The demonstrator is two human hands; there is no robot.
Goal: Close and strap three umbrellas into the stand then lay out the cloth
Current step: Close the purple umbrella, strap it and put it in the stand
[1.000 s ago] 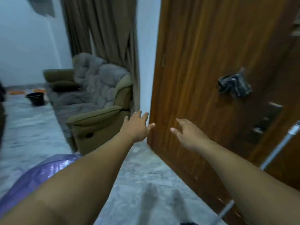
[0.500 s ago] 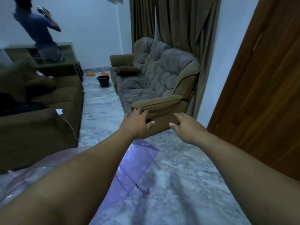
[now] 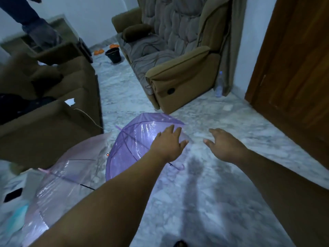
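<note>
An open, see-through purple umbrella lies on the marble floor ahead of me. Beside it to the left lies an open pale pink umbrella, partly behind my left forearm. My left hand stretches out above the purple umbrella's right side, fingers straight, holding nothing; whether it touches the canopy I cannot tell. My right hand reaches forward over the bare floor just right of it, fingers relaxed and empty. No stand or cloth is visible.
A brown sofa stands at the left and a recliner sofa behind the umbrellas. A wooden door fills the right. A plastic bottle, a black bucket and a standing person are farther back.
My view has swung left and down from the door toward the floor. Both umbrellas have come fully into sight, and my outstretched hands now hover by the purple one.
</note>
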